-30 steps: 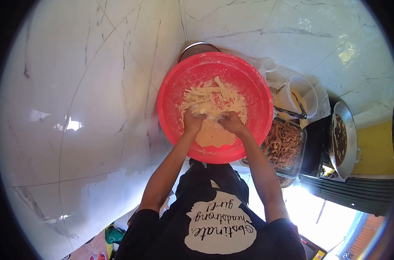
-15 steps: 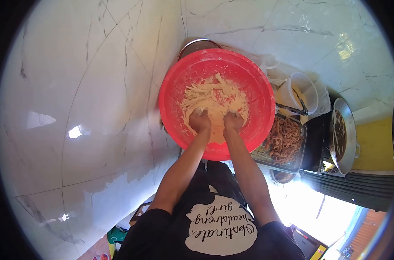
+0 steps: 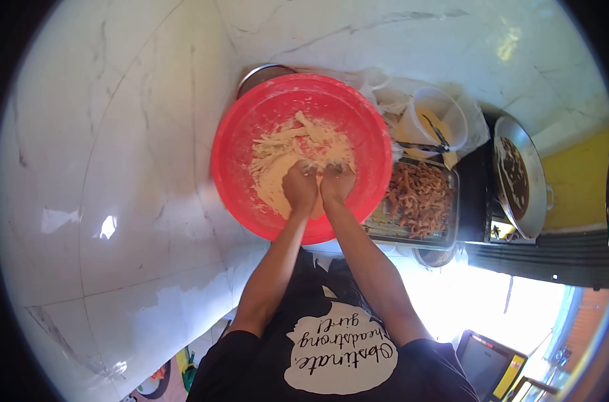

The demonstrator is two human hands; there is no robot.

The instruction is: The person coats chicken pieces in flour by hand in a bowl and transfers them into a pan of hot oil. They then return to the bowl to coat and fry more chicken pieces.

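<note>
A wide red plastic basin point(image 3: 234, 134) holds pale, dry flour point(image 3: 274, 181). Toward its far side lie several long flour-coated strips point(image 3: 278, 145). Both of my hands are down in the basin, side by side over the flour. My left hand point(image 3: 300, 189) is closed, with white flour on its fingertips. Close beside it, my right hand point(image 3: 337, 181) is also closed and floury at the fingers. What either hand grips, if anything, is hidden by the fingers.
Right of the basin is a glass tray point(image 3: 455, 201) of brown strips point(image 3: 422, 201). Behind it stands a clear plastic tub point(image 3: 457, 124) with yellowish contents and black-handled tongs point(image 3: 425, 146). Farther right, a metal pan point(image 3: 535, 194) holds dark liquid. A marbled tile wall point(image 3: 137, 167) rises on the left.
My hands have come closer together, the right one moving toward the left. The view has shifted, so the basin and tray appear farther left.
</note>
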